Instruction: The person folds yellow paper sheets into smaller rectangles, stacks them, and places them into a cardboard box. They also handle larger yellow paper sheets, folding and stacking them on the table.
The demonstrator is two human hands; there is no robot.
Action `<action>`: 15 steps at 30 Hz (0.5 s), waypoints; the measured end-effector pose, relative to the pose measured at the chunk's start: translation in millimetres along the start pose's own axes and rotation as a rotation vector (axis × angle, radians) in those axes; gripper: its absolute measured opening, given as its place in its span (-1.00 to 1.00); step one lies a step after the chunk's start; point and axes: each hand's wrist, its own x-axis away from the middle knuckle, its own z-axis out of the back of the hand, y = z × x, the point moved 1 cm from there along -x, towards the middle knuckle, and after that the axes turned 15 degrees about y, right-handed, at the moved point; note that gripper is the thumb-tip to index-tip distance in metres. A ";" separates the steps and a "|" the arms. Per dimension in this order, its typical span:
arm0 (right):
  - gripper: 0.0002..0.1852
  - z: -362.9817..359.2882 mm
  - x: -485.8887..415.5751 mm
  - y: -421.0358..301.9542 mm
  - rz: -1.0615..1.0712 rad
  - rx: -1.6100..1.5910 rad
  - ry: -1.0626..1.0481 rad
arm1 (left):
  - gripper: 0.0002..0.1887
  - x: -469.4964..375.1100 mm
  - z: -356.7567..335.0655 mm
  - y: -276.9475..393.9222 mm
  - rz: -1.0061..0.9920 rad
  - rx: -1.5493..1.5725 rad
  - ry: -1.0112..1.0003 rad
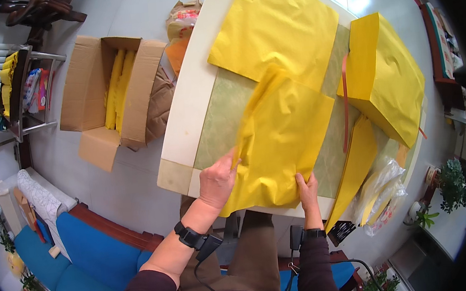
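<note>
A folded sheet of thin yellow material (285, 140), paper or cloth, is held between my hands over the near end of the table. My left hand (219, 178) grips its left edge with bent fingers. On the near right side, my right hand (307, 186) pinches it, thumb on top. Its far end is curled and blurred. Beyond it a wider yellow sheet (276, 27) lies flat, partly covered by the one I hold. The tabletop (217, 117) has a green marbled middle and a pale border.
A tall stack of yellow sheets (386, 80) stands at the right, a red strip (345, 105) beside it. Nearer lie a folded yellow piece (354, 163) and clear plastic bags (383, 194). A cardboard box (84, 84) with yellow rolls sits on the floor at left, near a blue sofa (98, 234).
</note>
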 end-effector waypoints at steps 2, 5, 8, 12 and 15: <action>-0.68 -0.1 2.7 -0.1 -0.019 0.032 0.026 | -0.73 -4.2 -1.2 -19.2 0.079 -0.018 -0.059; -0.70 1.8 7.2 4.8 -0.019 -0.004 0.033 | -0.75 -12.2 3.5 -48.8 0.221 0.033 -0.107; -0.70 5.3 8.2 13.0 0.084 -0.017 0.028 | -0.81 -2.0 15.6 -67.6 0.235 0.079 0.103; -0.72 11.6 7.5 18.2 0.157 0.350 0.022 | -0.90 92.5 29.8 -62.0 -0.222 -0.126 -0.206; -0.74 12.4 6.1 18.2 0.046 0.089 0.014 | -0.77 175.5 1.9 -73.3 0.052 0.035 -0.973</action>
